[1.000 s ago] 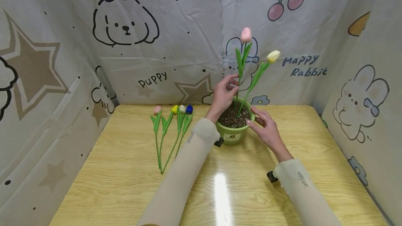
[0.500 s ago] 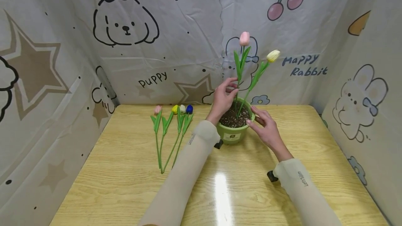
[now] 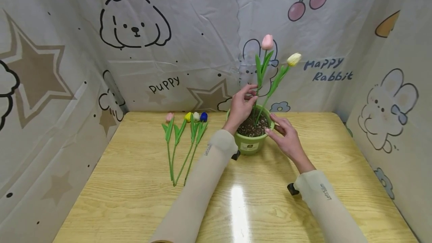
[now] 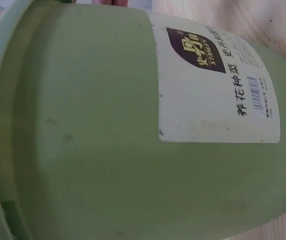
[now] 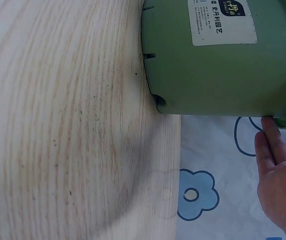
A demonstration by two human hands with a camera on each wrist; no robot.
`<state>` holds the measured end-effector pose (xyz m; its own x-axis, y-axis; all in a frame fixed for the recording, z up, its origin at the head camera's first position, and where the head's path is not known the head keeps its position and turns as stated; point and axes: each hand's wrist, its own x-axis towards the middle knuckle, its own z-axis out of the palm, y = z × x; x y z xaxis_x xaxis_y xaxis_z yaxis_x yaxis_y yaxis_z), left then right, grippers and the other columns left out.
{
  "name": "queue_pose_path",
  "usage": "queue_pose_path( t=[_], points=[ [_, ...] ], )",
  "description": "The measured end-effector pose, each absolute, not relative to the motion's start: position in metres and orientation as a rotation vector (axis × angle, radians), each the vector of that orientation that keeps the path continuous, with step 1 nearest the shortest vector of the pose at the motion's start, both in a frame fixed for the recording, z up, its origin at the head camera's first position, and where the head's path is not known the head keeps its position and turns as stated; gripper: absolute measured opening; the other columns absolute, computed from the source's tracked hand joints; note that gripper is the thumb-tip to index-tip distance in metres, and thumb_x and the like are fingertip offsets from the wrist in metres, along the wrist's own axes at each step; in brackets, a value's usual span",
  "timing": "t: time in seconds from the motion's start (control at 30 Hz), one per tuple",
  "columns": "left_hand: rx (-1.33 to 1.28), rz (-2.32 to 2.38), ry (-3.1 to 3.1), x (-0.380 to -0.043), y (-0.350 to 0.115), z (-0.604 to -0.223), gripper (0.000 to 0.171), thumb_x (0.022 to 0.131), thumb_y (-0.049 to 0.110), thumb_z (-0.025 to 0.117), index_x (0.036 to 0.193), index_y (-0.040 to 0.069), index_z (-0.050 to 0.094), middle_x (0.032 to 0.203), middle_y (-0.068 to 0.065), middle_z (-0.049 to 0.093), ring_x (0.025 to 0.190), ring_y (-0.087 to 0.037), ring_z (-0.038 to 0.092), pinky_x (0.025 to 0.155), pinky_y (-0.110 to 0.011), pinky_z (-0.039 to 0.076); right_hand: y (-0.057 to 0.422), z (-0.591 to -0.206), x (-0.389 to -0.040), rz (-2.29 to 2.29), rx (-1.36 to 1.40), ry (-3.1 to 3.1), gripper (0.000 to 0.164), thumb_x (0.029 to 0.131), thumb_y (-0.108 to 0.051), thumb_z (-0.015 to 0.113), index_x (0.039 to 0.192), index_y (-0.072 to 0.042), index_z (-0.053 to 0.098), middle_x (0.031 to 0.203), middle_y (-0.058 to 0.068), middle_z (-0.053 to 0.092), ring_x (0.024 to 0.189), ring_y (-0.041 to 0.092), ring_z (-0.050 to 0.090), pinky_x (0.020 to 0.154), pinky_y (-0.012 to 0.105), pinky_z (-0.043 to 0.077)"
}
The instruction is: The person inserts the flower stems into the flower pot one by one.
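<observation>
My left hand (image 3: 242, 107) pinches the stem of a pink artificial tulip (image 3: 267, 42) below its leaves. The stem runs down into the dark, speckled soil (image 3: 249, 127) of a green flowerpot (image 3: 249, 149). Beside it a pale yellow tulip (image 3: 294, 59) stands in the same soil, leaning right. My right hand (image 3: 287, 138) grips the pot's right rim, thumb on the near side. In the right wrist view, fingers (image 5: 275, 145) lie against the pot wall under the rim. The left wrist view is filled by the pot wall (image 4: 93, 125) and its white label (image 4: 208, 110); the left hand is mostly hidden there.
Left of the pot, several tulips lie on the wooden table (image 3: 135, 183): a pink one (image 3: 169, 117), a yellow one (image 3: 188, 117), a white one (image 3: 196, 117) and a blue one (image 3: 204, 117). A printed cloth (image 3: 202, 48) rises behind the table and at both sides.
The pink tulip sits slightly lower, and its head has swung left, then back right. My left hand has moved a little down and right with it. My right hand has stayed at the rim.
</observation>
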<state>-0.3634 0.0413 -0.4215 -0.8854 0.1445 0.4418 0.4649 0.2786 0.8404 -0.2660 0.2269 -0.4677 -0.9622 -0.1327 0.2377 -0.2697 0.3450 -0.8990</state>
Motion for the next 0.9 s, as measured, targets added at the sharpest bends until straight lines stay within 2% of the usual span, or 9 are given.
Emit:
queue_pose_path(
  t=[0.17, 0.33, 0.37, 0.47, 0.6, 0.7, 0.87, 0.9],
  points=[
    [-0.561, -1.625, -2.254, -0.365, 0.042, -0.426, 0.035, 0.101, 0.007, 0.067, 0.135, 0.014, 0.067, 0.116, -0.014, 0.073, 0.1, -0.025, 0.074, 0.079, -0.025, 0.061, 0.234, -0.487, -0.277, 1.685, 0.37, -2.455, 0.062, 0.102, -0.016, 0.067, 0.159, -0.01, 0.041, 0.156, 0.02, 0.041, 0.14, 0.046, 0.049, 0.096, 0.003, 0.044],
    [-0.566, -1.543, -2.268, -0.365, 0.042, -0.43, 0.035, 0.101, 0.009, 0.067, 0.135, 0.016, 0.067, 0.116, -0.012, 0.074, 0.101, -0.023, 0.075, 0.079, -0.025, 0.061, 0.234, -0.49, -0.279, 1.691, 0.39, -2.432, 0.062, 0.102, -0.017, 0.068, 0.158, -0.011, 0.042, 0.155, 0.018, 0.042, 0.139, 0.046, 0.05, 0.096, 0.003, 0.044],
    [-0.561, -1.533, -2.27, -0.365, 0.042, -0.431, 0.035, 0.101, 0.01, 0.067, 0.135, 0.016, 0.067, 0.116, -0.011, 0.074, 0.101, -0.022, 0.075, 0.079, -0.025, 0.061, 0.233, -0.49, -0.279, 1.697, 0.397, -2.427, 0.063, 0.102, -0.016, 0.068, 0.158, -0.011, 0.042, 0.156, 0.019, 0.041, 0.139, 0.046, 0.05, 0.097, 0.004, 0.045],
    [-0.566, -1.523, -2.274, -0.364, 0.04, -0.432, 0.034, 0.101, 0.01, 0.067, 0.135, 0.016, 0.067, 0.115, -0.009, 0.074, 0.101, -0.023, 0.075, 0.08, -0.025, 0.061, 0.229, -0.487, -0.277, 1.711, 0.404, -2.423, 0.062, 0.102, -0.013, 0.067, 0.158, -0.006, 0.042, 0.156, 0.021, 0.041, 0.14, 0.047, 0.049, 0.109, 0.022, 0.048],
    [-0.579, -1.483, -2.298, -0.362, 0.04, -0.432, 0.035, 0.102, 0.01, 0.066, 0.136, 0.016, 0.067, 0.115, -0.009, 0.075, 0.102, -0.023, 0.075, 0.083, -0.027, 0.061, 0.228, -0.487, -0.279, 1.709, 0.401, -2.42, 0.061, 0.102, -0.012, 0.067, 0.157, -0.004, 0.042, 0.156, 0.022, 0.041, 0.14, 0.046, 0.049, 0.111, 0.03, 0.047],
    [-0.575, -1.461, -2.304, -0.363, 0.041, -0.432, 0.034, 0.102, 0.011, 0.066, 0.136, 0.017, 0.067, 0.114, -0.008, 0.075, 0.102, -0.022, 0.076, 0.082, -0.028, 0.062, 0.23, -0.49, -0.281, 1.698, 0.396, -2.418, 0.061, 0.102, -0.016, 0.067, 0.157, -0.008, 0.043, 0.156, 0.019, 0.041, 0.14, 0.045, 0.05, 0.105, 0.016, 0.048],
    [-0.567, -1.414, -2.309, -0.364, 0.043, -0.434, 0.035, 0.101, 0.011, 0.067, 0.136, 0.018, 0.067, 0.113, -0.007, 0.075, 0.101, -0.021, 0.076, 0.085, -0.033, 0.062, 0.234, -0.488, -0.279, 1.688, 0.382, -2.445, 0.062, 0.102, -0.019, 0.068, 0.158, -0.012, 0.042, 0.154, 0.019, 0.042, 0.139, 0.045, 0.05, 0.102, 0.013, 0.048],
    [-0.567, -1.406, -2.311, -0.364, 0.043, -0.434, 0.035, 0.101, 0.012, 0.067, 0.136, 0.018, 0.067, 0.112, -0.006, 0.076, 0.101, -0.021, 0.076, 0.086, -0.033, 0.061, 0.235, -0.488, -0.278, 1.681, 0.377, -2.452, 0.062, 0.102, -0.019, 0.067, 0.159, -0.012, 0.042, 0.154, 0.019, 0.043, 0.139, 0.045, 0.05, 0.102, 0.015, 0.049]
  ],
)
